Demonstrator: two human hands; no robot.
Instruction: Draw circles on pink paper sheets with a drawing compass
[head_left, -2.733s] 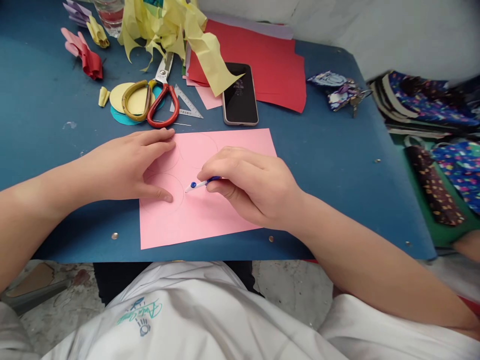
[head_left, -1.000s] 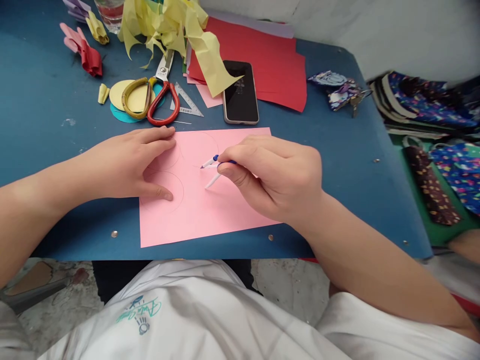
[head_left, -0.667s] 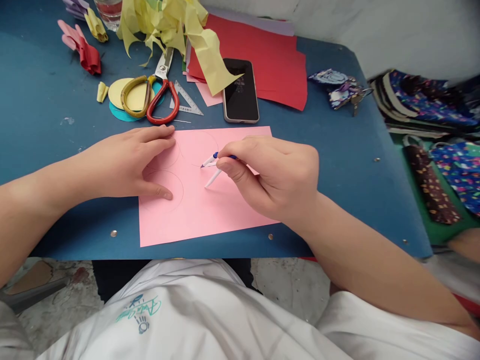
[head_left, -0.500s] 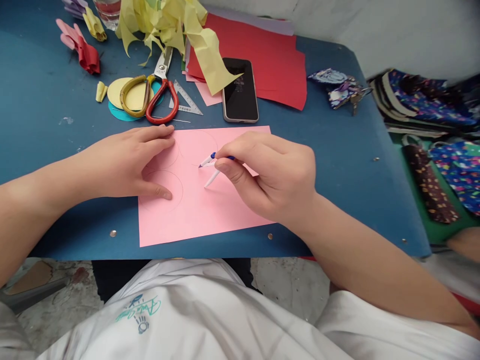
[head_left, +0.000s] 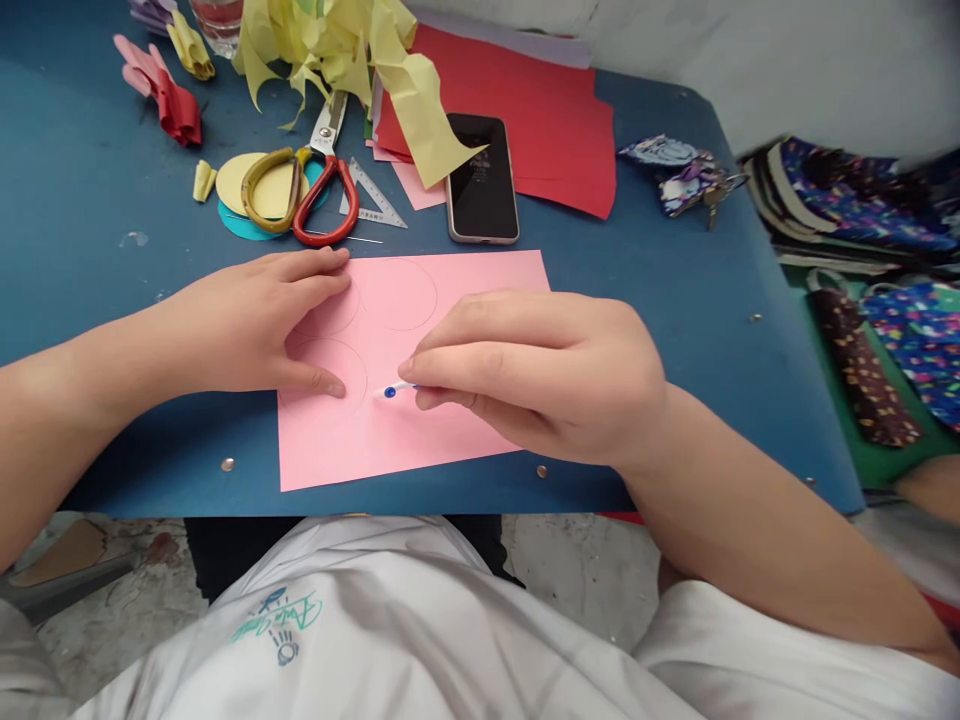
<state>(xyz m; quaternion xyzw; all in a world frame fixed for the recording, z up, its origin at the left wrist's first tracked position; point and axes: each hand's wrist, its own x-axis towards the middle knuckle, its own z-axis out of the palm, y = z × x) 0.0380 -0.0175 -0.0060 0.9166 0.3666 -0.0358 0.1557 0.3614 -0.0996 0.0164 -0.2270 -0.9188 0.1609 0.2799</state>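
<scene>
A sheet of pink paper (head_left: 337, 448) lies near the table's front edge, with three thin circle outlines drawn on it. My left hand (head_left: 247, 320) rests on the paper's left side, its fingers spread flat over two of the outlines. In my right hand (head_left: 547, 370), above the middle of the sheet, a white and blue drawing compass (head_left: 391, 391) is pinched between thumb and fingers. Only one end of the compass shows, just right of the lower circle; my fingers hide the rest.
Behind the paper are red-handled scissors (head_left: 325, 205), a clear set square (head_left: 373, 200), a phone (head_left: 482, 180) and red sheets (head_left: 562, 140). Yellow paper scraps (head_left: 307, 45) lie at the back. Keys (head_left: 711, 205) sit to the right, rolled paper pieces (head_left: 176, 110) to the left.
My right hand has swung the compass round and toward me, from the upper circle to beside the lower one. The upper right circle's outline now shows more fully. My left hand stays put.
</scene>
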